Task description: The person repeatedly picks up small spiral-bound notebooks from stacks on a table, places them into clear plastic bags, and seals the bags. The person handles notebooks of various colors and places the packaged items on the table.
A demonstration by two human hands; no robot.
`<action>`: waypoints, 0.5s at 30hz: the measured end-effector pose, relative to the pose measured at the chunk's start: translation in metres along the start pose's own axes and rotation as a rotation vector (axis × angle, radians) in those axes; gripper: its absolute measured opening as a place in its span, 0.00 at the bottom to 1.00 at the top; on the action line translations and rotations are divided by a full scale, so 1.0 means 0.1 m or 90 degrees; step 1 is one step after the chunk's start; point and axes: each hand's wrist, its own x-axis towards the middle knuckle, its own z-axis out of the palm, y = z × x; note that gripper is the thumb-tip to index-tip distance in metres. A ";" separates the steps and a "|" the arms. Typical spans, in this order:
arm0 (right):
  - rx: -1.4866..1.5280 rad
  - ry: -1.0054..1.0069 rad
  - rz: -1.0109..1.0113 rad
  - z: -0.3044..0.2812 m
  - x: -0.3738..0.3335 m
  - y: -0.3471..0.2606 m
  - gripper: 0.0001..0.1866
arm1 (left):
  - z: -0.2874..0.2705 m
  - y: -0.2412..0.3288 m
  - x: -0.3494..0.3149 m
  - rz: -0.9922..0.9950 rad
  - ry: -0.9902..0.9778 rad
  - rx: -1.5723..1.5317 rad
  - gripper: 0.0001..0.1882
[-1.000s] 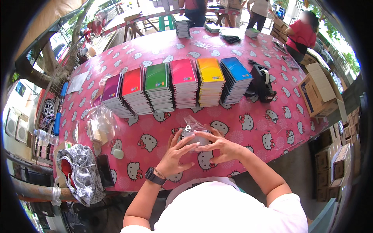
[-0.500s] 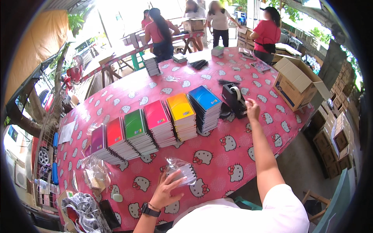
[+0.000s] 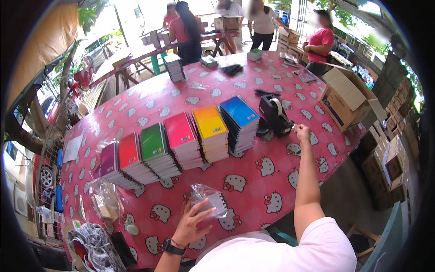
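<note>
Below the row of notebook stacks, my left hand (image 3: 194, 221) rests with spread fingers on a small bundle of spiral notebooks (image 3: 218, 204) in clear plastic. The thumb lies apart from the bundle. To the right, my right hand (image 3: 303, 133) is closed in a pinch just off the front end of a black tape dispenser (image 3: 274, 117). A thin pale bit of clear tape shows at the fingertips. Ahead stand several notebook stacks with purple, red, green, pink, yellow (image 3: 210, 122) and blue (image 3: 240, 113) covers.
An open cardboard box (image 3: 342, 102) stands at the table's right edge. Plastic bags (image 3: 106, 199), a grey patterned cloth (image 3: 93, 247) and a dark phone-like object (image 3: 123, 248) lie at the near left. Smaller stacks (image 3: 174, 69) sit along the far edge. Several people work beyond it.
My right hand has moved slightly right and down, away from the dispenser, its fingers pinched. My left hand keeps its place on the bundle. The view has shifted a little.
</note>
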 end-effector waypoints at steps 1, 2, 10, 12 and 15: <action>0.120 -0.048 0.163 -0.05 -0.09 0.10 0.09 | 0.01 -0.02 0.00 0.010 0.009 -0.005 0.32; 0.239 -0.093 0.328 -0.09 -0.17 0.19 0.09 | 0.03 -0.03 0.00 0.020 0.019 -0.011 0.31; 0.023 -0.718 0.186 0.96 -1.98 -1.93 0.10 | 0.02 -0.07 -0.04 -0.005 0.002 -0.036 0.34; -0.028 -0.836 0.064 1.05 -2.44 -2.23 0.12 | -0.01 -0.06 0.01 -0.003 -0.033 -0.024 0.36; -0.200 -0.903 -0.043 1.28 -2.80 -2.28 0.16 | -0.05 -0.06 0.02 0.000 -0.061 0.002 0.38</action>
